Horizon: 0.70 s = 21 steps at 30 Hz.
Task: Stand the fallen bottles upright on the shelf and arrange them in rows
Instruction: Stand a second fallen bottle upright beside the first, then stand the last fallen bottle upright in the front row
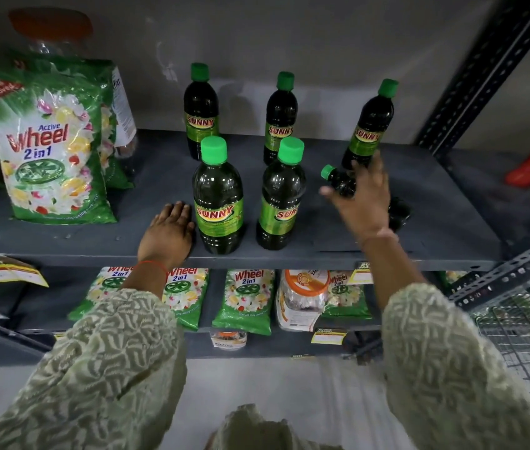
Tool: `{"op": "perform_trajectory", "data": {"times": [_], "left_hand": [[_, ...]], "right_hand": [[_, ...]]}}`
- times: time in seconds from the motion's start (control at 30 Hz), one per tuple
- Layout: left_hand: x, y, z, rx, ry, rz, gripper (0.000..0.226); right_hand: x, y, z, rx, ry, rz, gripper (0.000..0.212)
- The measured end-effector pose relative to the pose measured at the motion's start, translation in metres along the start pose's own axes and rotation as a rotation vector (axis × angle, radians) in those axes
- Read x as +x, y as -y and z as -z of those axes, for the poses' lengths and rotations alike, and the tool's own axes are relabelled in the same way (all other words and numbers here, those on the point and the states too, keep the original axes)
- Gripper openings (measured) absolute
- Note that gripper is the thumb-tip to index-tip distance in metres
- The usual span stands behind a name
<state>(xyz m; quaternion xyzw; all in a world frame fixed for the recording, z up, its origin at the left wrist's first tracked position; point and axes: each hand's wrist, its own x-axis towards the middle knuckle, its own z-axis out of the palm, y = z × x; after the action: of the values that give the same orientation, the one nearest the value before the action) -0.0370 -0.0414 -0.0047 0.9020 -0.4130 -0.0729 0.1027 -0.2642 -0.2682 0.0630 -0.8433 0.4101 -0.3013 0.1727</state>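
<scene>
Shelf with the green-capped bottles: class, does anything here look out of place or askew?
Yes. One bottle lies tipped over at the right of the shelf, cap pointing left, while five others stand upright in two rows. The right hand is on it; whether the fingers have closed is unclear. No spill shows.

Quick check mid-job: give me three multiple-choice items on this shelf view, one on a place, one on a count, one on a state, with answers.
1. Where does the left hand rest?
A. on the grey metal shelf beside the front-left dark green-capped bottle
B. on the green Wheel detergent bag
C. on a bottle cap

2. How many green-capped bottles stand upright?
A. three
B. five
C. seven

3. How is the bottle under the right hand?
A. upright
B. lying on its side
C. capless

Answers: 1 A, its palm lies flat on the shelf by that bottle. 2 B, three behind, two in front. 3 B, the fallen bottle lies with its cap pointing left.
</scene>
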Motion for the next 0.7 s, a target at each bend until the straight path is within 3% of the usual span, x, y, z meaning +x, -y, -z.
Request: {"op": "perform_trajectory", "data": {"times": [0.17, 0.23, 0.33, 0.4, 0.53, 0.7], "left_hand": [[0.003, 0.001, -0.003, 0.01, -0.009, 0.028, 0.051], [0.003, 0.003, -0.004, 0.019, -0.011, 0.022, 0.051], [0.003, 0.003, -0.002, 0.014, -0.023, 0.008, 0.051], [0.003, 0.002, -0.002, 0.007, -0.032, 0.005, 0.051], [0.004, 0.003, -0.002, 0.007, -0.035, -0.001, 0.051], [0.003, 0.004, -0.003, 0.001, -0.033, -0.004, 0.05]], "right_hand": [[0.049, -0.043, 0.009, -0.194, 0.265, -0.092, 0.095], [0.047, -0.045, 0.002, -0.162, 0.273, -0.042, 0.086], [0.039, -0.028, -0.003, 0.152, 0.335, -0.014, 0.08], [0.025, -0.015, -0.011, 0.429, 0.522, -0.06, 0.084], [-0.005, 0.008, -0.039, 0.633, 0.816, -0.055, 0.089], [-0.021, 0.009, -0.058, 0.786, 0.794, -0.131, 0.072]]}}
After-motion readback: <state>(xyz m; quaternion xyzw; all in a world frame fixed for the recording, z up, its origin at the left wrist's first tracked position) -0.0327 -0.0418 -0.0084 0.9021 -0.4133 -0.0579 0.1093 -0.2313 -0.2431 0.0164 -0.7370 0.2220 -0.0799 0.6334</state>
